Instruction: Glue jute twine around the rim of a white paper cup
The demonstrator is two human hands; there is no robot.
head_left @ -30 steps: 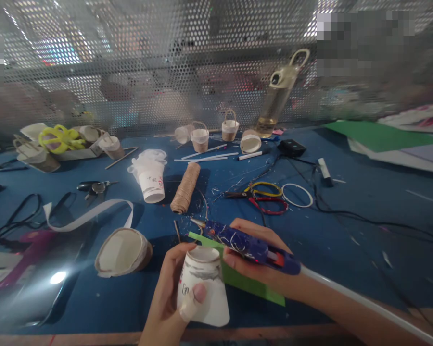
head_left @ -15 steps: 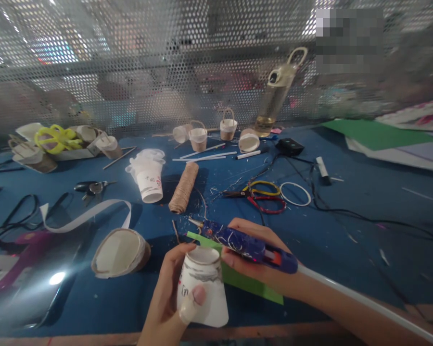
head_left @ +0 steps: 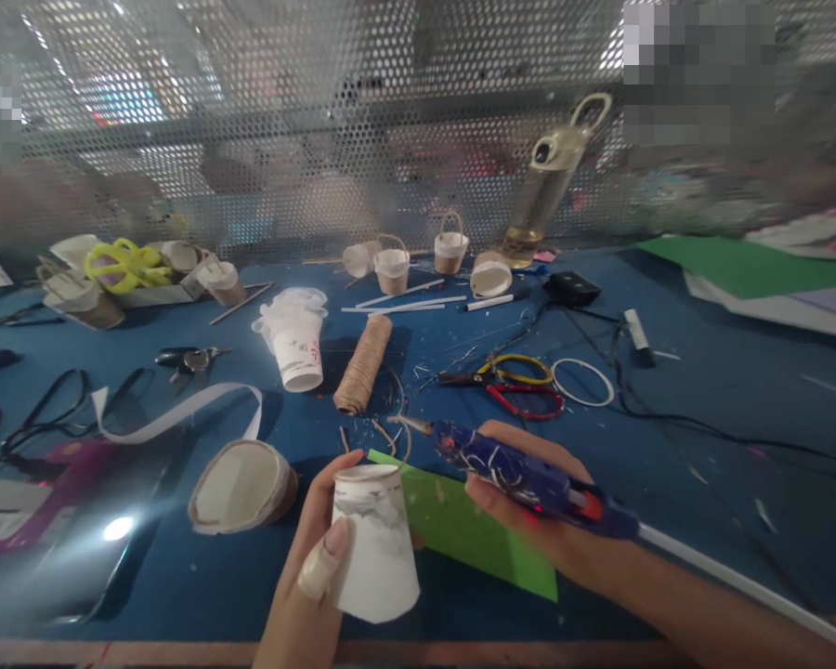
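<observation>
Low in the middle, my left hand (head_left: 317,548) is wrapped round a white paper cup (head_left: 376,557) with a grey printed pattern; its narrow end faces up. The thumb wears a pale band or bandage. My right hand (head_left: 529,483) grips a blue glue gun (head_left: 522,474), its nozzle pointing left, just above and beyond the cup. A long white glue stick (head_left: 724,585) sticks out of the gun's back. A bit of twine curves up at the cup's upper edge, near the nozzle. Under both hands lies a green paper sheet (head_left: 474,525). A roll of twine (head_left: 364,367) lies beyond.
Scissors (head_left: 522,386) and a white ring (head_left: 583,382) lie right of the twine. A wrapped cup (head_left: 241,488) and white ribbon (head_left: 181,418) are at left. Small baskets (head_left: 392,269) and a bottle (head_left: 543,195) stand before the perforated metal screen (head_left: 390,121). Black cables (head_left: 697,420) cross the right.
My right hand has moved the glue gun rightward, away from the cup. My left hand has turned the cup and shifted it slightly left. The whole view has shifted a little.
</observation>
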